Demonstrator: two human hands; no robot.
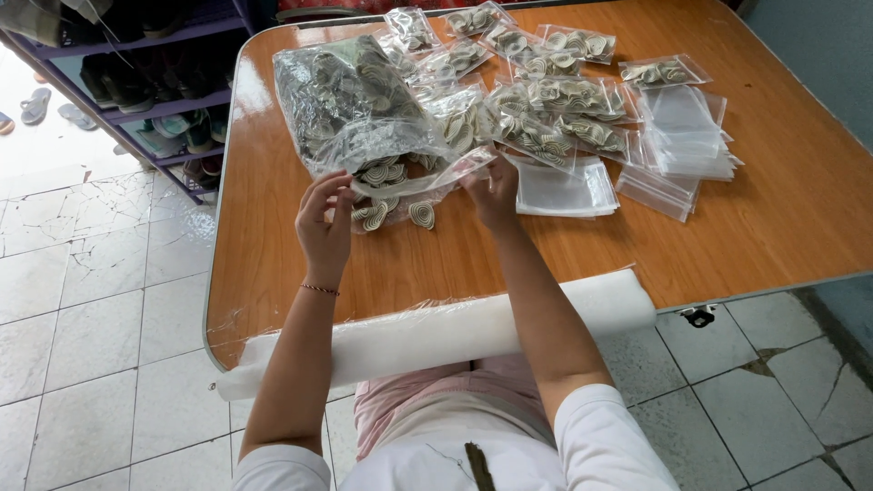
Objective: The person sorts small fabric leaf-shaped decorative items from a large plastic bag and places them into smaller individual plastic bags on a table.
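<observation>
Bare tabletop (727, 236) lies near its front edge; left hand (325, 223) and right hand (492, 189) each pinch the big bag (350, 109) of spiral pieces (382, 173).

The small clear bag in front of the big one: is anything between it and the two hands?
Nothing visible. The left hand and right hand both already touch the small clear bag at its two ends.

Bare tabletop (782, 209) lies open to the right and along the near edge, above the white roll (455, 329). Filled small bags (555, 114), the empty bag stack (687, 136) and the big clear bag (350, 105) crowd the far middle.
</observation>
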